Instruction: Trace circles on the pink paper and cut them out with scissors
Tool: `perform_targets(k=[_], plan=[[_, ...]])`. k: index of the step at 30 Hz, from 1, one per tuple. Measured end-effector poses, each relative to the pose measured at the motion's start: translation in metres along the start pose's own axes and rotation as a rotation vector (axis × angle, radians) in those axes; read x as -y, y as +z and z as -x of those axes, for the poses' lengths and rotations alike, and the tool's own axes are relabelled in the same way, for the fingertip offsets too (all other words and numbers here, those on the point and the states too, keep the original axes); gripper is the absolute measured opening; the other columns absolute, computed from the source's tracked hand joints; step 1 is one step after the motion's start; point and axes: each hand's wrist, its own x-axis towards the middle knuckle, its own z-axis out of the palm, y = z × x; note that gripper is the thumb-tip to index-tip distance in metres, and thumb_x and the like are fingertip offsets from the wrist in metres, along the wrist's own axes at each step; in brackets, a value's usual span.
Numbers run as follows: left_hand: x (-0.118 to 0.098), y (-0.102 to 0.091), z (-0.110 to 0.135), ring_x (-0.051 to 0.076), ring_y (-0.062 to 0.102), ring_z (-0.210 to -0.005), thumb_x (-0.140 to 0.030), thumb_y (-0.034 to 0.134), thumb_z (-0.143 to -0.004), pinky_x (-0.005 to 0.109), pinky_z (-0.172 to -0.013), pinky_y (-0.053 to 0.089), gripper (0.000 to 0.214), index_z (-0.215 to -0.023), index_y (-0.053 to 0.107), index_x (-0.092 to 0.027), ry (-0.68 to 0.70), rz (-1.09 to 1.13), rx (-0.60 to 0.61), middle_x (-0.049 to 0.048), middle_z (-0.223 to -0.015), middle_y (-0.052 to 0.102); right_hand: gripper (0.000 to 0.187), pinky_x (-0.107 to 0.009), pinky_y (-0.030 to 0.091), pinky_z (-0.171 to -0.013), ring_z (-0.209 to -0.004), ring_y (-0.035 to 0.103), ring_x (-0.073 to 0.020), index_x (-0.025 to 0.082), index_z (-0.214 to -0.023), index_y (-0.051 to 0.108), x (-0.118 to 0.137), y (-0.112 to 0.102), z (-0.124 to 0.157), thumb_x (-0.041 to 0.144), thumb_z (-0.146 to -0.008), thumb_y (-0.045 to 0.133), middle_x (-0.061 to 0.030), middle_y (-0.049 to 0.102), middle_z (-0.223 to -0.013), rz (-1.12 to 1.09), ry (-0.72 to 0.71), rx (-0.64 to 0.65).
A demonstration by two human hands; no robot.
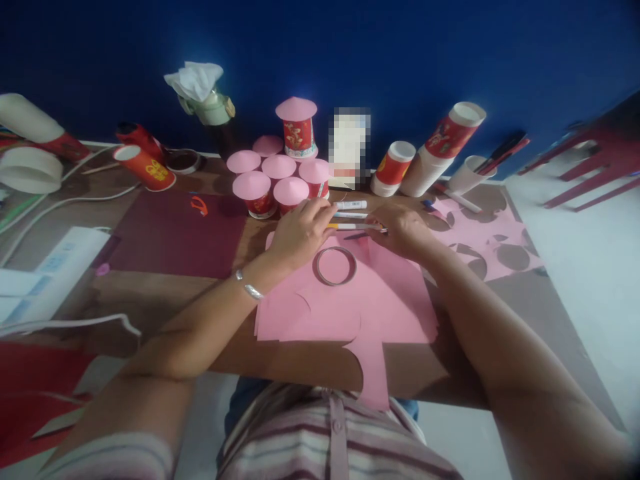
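Observation:
A slim white pen (356, 227) with a yellow end spans the gap between my two hands. My left hand (304, 230) has curled fingers at its yellow end. At the other end, my right hand (403, 230) is closed, its fingertips partly hidden. Just beyond lie a white marker (350, 205) and another white pen (350, 215). Below the hands is a stack of pink paper (300, 320), with a thin ring (337, 266) on top. A dark, narrow object (356, 236) near the pen is too small to make out.
Several red paper cups with pink cone tops (279, 167) stand behind my left hand. Red-and-white cups (393, 167) and a pen cup (467, 175) stand back right. Pink paper scraps (493, 237) lie right. A maroon sheet (175, 233) and white cables (60, 200) are left.

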Motion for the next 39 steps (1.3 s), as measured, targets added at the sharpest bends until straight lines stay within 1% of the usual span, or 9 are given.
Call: perform_targets(k=[4,7,10,13,17,22,30,35,39], plan=[[0.003,0.008,0.008,0.024,0.070,-0.093,-0.026,0.055,-0.107,0.036,-0.079,0.056,0.024,-0.109,0.073,-0.012,0.050,0.016,0.068,0.0115,-0.099,0.074,0.019,-0.033,0.052,-0.064,-0.066,0.064,-0.0179,0.023,-0.093,0.079,0.001,-0.004,0.006,0.041,-0.088,0.076,-0.0030,0.076,-0.080,-0.545,0.176,-0.068],[0.001,0.006,0.010,0.021,0.071,-0.092,-0.029,0.052,-0.108,0.034,-0.080,0.056,0.027,-0.109,0.074,-0.012,0.022,0.099,0.034,0.0111,-0.098,0.075,0.029,-0.030,0.051,-0.055,-0.057,0.059,-0.0139,0.023,-0.094,0.080,0.016,0.003,0.002,0.048,-0.080,0.086,0.0010,0.069,-0.067,-1.015,0.332,-0.131],[-0.002,0.001,0.007,0.020,0.070,-0.091,-0.030,0.056,-0.107,0.033,-0.082,0.055,0.025,-0.110,0.074,-0.013,-0.012,0.210,-0.007,0.0101,-0.098,0.075,0.034,-0.030,0.050,-0.053,-0.054,0.054,-0.0123,0.023,-0.082,0.077,0.031,0.009,-0.008,0.054,-0.076,0.089,0.0027,0.063,-0.062,-1.261,0.363,-0.172],[-0.002,-0.002,0.004,0.019,0.069,-0.089,-0.027,0.059,-0.105,0.033,-0.082,0.055,0.021,-0.107,0.075,-0.014,-0.051,0.254,0.005,0.0093,-0.098,0.076,0.039,-0.031,0.047,-0.051,-0.054,0.050,-0.0127,0.025,-0.078,0.070,0.026,0.006,-0.014,0.060,-0.075,0.088,0.0038,0.055,-0.060,-1.282,0.436,-0.293],[0.002,0.000,0.002,0.019,0.067,-0.082,-0.022,0.059,-0.103,0.033,-0.077,0.053,0.022,-0.092,0.076,-0.013,-0.101,0.219,0.140,0.0086,-0.087,0.074,0.043,-0.035,0.042,-0.052,-0.056,0.045,-0.0154,0.031,-0.083,0.062,-0.020,-0.002,-0.010,0.073,-0.085,0.072,0.0036,0.046,-0.057,-1.190,0.507,-0.628],[0.003,0.020,-0.016,0.019,0.065,-0.079,-0.010,0.049,-0.100,0.032,-0.071,0.051,0.028,-0.089,0.075,-0.011,-0.044,0.102,0.258,0.0114,-0.089,0.069,0.049,-0.037,0.043,-0.053,-0.059,0.053,-0.0194,0.033,-0.093,0.061,-0.058,0.013,-0.003,0.081,-0.090,0.054,0.0023,0.049,-0.061,-1.075,0.481,-0.546],[0.006,0.045,-0.033,0.021,0.068,-0.092,-0.008,0.047,-0.100,0.034,-0.079,0.056,0.029,-0.104,0.076,-0.008,-0.037,0.125,0.300,0.0160,-0.114,0.068,0.053,-0.041,0.051,-0.058,-0.061,0.061,-0.0233,0.030,-0.103,0.067,-0.051,0.034,-0.001,0.077,-0.096,0.045,-0.0015,0.056,-0.067,-0.938,0.432,-0.424],[0.006,0.030,-0.011,0.020,0.069,-0.100,-0.005,0.042,-0.102,0.033,-0.085,0.059,0.038,-0.127,0.071,-0.009,0.004,0.186,0.199,0.0144,-0.116,0.068,0.047,-0.039,0.053,-0.057,-0.057,0.057,-0.0204,0.030,-0.094,0.063,-0.044,0.032,0.001,0.075,-0.095,0.050,0.0009,0.054,-0.067,-1.061,0.492,-0.433],[0.005,0.005,0.010,0.020,0.068,-0.107,-0.010,0.048,-0.103,0.036,-0.097,0.059,0.031,-0.124,0.072,-0.011,-0.020,0.310,0.144,0.0126,-0.116,0.070,0.046,-0.037,0.052,-0.055,-0.056,0.058,-0.0192,0.029,-0.094,0.065,-0.039,0.032,-0.001,0.074,-0.093,0.057,0.0020,0.055,-0.066,-1.118,0.528,-0.448]])
